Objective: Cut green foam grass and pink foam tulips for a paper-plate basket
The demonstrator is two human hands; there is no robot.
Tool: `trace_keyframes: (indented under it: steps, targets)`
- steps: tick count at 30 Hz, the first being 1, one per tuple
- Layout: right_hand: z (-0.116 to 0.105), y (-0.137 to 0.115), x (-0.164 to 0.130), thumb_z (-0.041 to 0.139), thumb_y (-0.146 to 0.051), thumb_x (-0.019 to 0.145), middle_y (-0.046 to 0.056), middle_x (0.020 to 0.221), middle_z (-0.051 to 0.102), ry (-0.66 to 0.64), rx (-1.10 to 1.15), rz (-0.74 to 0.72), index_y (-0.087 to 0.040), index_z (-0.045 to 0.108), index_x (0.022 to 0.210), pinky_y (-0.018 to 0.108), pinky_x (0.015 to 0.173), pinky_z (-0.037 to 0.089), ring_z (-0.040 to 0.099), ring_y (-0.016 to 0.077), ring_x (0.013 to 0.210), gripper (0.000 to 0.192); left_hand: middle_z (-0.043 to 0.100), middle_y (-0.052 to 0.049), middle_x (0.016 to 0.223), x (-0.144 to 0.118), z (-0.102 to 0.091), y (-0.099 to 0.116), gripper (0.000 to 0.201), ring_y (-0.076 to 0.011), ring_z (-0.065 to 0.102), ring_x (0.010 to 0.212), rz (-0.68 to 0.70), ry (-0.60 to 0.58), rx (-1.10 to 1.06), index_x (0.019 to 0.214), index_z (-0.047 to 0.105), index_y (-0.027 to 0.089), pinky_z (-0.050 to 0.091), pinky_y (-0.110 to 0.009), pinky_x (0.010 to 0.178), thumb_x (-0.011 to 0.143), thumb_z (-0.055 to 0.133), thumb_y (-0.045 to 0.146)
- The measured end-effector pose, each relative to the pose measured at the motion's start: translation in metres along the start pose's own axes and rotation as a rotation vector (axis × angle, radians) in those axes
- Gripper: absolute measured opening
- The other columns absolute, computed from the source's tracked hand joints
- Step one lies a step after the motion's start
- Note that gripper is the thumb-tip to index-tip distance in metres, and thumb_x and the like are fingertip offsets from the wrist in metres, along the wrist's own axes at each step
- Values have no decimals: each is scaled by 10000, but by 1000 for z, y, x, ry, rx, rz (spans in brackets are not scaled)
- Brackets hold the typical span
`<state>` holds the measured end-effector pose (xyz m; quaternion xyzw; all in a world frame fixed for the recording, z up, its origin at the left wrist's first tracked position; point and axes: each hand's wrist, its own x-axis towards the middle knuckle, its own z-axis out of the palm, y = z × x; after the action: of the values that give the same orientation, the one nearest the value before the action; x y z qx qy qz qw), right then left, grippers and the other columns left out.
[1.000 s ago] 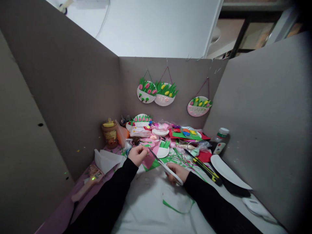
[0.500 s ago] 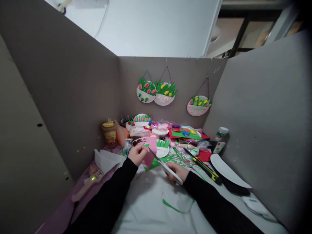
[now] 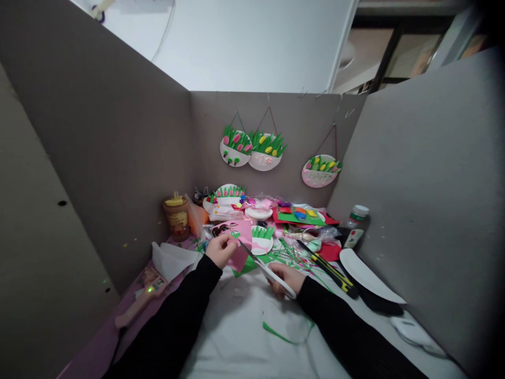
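Pink foam sheet [image 3: 241,243] sits pinched in the left hand [image 3: 221,250], whose grip is closed on its edge; the right hand [image 3: 287,277] holds scissors [image 3: 265,268], blades meeting the sheet. Cutting seems underway; the sheet likely needs turning.

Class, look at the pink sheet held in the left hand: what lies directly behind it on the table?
Behind the pink sheet sits a white plate with green grass cutouts; the sheet covers the plate's left edge.
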<state>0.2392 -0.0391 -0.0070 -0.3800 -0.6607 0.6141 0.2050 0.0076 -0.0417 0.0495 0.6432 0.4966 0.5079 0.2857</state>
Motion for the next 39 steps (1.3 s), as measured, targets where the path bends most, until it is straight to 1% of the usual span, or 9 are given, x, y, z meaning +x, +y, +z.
trace_keyframes:
  steps: [5, 9, 18, 22, 28, 34, 36, 39]
  targets:
    - [0, 2, 0, 512, -115, 473, -84, 503, 513, -7, 2, 5, -174, 452, 691, 179, 321, 361, 473, 82, 361, 234, 447, 61, 470, -1, 0, 5, 151, -63, 391, 420, -17, -24, -7, 614, 552, 138, 321, -182, 440, 680, 482, 255]
    - [2, 0, 0, 502, -124, 476, -88, 464, 506, -11, 17, -3, -176, 448, 686, 168, 319, 360, 479, 84, 359, 223, 425, 67, 460, -3, 1, 9, 152, -66, 391, 421, -30, -60, -6, 611, 550, 139, 324, -183, 444, 679, 484, 258]
    - [0, 8, 2, 487, -101, 495, -84, 494, 524, -23, 29, -30, -175, 450, 704, 171, 328, 378, 494, 84, 364, 224, 473, 51, 502, -1, 0, 3, 156, -71, 417, 457, -12, -16, 44, 649, 584, 138, 332, -180, 463, 687, 498, 263]
    - [-2, 12, 4, 487, -102, 497, -90, 477, 519, -31, 37, -15, -177, 444, 708, 167, 319, 370, 499, 90, 360, 229, 481, 43, 516, -1, 0, 4, 163, -74, 418, 477, -5, -8, 66, 660, 595, 136, 328, -178, 468, 688, 498, 264]
    - [-2, 11, 5, 506, -105, 485, -93, 471, 516, -28, 44, -12, -175, 442, 688, 166, 312, 372, 491, 86, 346, 223, 438, 51, 493, 1, 0, 3, 171, -75, 393, 471, 0, 21, 82, 659, 583, 139, 295, -178, 449, 682, 504, 289]
    - [1, 9, 5, 525, -121, 482, -96, 432, 496, 6, 17, 57, -176, 447, 677, 164, 290, 363, 476, 89, 321, 217, 409, 67, 445, 1, -1, 4, 121, -68, 374, 430, -18, 24, 42, 591, 518, 155, 283, -177, 435, 674, 479, 235]
    - [1, 8, 5, 534, -134, 485, -93, 433, 493, 4, 23, 44, -176, 446, 681, 169, 291, 365, 475, 90, 322, 219, 409, 67, 438, 1, -1, 4, 133, -69, 373, 423, -23, 23, 47, 586, 519, 155, 279, -180, 429, 680, 478, 240]
    - [1, 3, 1, 579, -194, 499, -74, 490, 506, 27, 57, -13, -175, 448, 700, 181, 308, 379, 487, 88, 351, 241, 431, 62, 447, 1, 0, 3, 181, -73, 390, 430, -20, -7, 38, 622, 542, 152, 287, -185, 431, 700, 503, 310]
